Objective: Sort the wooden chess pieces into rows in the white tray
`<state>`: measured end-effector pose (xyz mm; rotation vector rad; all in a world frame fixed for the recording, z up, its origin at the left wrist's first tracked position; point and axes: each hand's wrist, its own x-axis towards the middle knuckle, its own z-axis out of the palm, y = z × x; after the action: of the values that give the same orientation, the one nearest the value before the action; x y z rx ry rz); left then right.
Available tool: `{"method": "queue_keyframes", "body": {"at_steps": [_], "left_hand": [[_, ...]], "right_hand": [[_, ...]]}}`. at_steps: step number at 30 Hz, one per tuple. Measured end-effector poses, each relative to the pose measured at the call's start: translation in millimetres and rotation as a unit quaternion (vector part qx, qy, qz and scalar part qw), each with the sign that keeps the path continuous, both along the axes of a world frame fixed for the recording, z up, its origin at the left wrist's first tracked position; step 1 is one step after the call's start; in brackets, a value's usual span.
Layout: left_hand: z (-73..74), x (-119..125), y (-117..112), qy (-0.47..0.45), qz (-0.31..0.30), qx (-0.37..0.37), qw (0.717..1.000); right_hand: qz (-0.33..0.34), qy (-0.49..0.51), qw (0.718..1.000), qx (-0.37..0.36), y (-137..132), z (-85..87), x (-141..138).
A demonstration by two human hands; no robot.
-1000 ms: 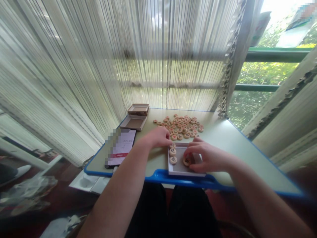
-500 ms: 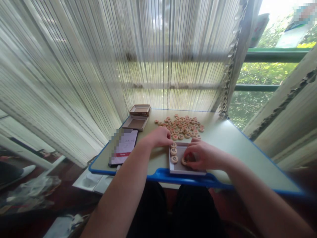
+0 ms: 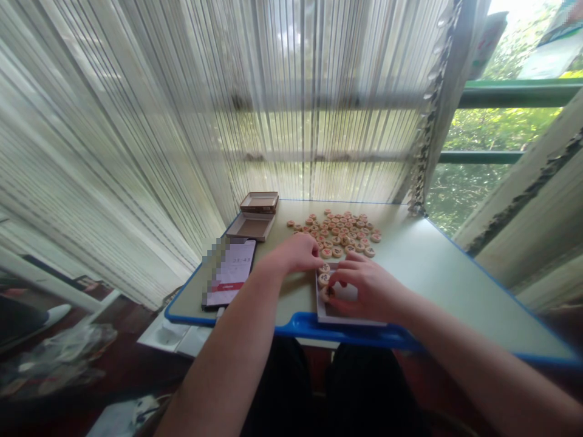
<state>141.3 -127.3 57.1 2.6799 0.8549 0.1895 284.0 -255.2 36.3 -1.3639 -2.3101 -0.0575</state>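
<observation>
A small grey tray [image 3: 350, 317] lies at the near edge of the table, with round wooden game pieces [image 3: 323, 278] lined along its left side. My right hand [image 3: 367, 290] is curled over the tray, its fingertips pinched at a piece near the lowest one in that row. My left hand [image 3: 298, 254] rests closed at the tray's far left corner, fingers touching the top piece. A loose heap of several wooden pieces [image 3: 339, 232] lies just beyond both hands.
The table [image 3: 437, 267] is pale green with a blue rim. A phone [image 3: 230, 272] lies at its left edge. Two shallow brown box halves [image 3: 251, 226] sit at the far left corner. Sheer curtains hang behind, a window at right.
My right hand has slid leftwards across the tray, carrying a piece from the tray's middle to the row at its left side. My left hand has stayed put.
</observation>
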Motion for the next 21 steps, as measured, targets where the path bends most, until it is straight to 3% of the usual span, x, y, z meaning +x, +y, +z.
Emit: {"method": "queue_keyframes", "body": {"at_steps": [10, 21], "left_hand": [[0.7, -0.1, -0.2, 0.008, -0.002, -0.001, 1.000], [0.0, -0.4, 0.9, 0.008, -0.005, 0.005, 1.000]], "right_hand": [[0.012, 0.008, 1.000, -0.003, 1.6, 0.8, 2.5], [0.056, -0.007, 0.996, -0.070, -4.4, 9.3, 5.5]]}}
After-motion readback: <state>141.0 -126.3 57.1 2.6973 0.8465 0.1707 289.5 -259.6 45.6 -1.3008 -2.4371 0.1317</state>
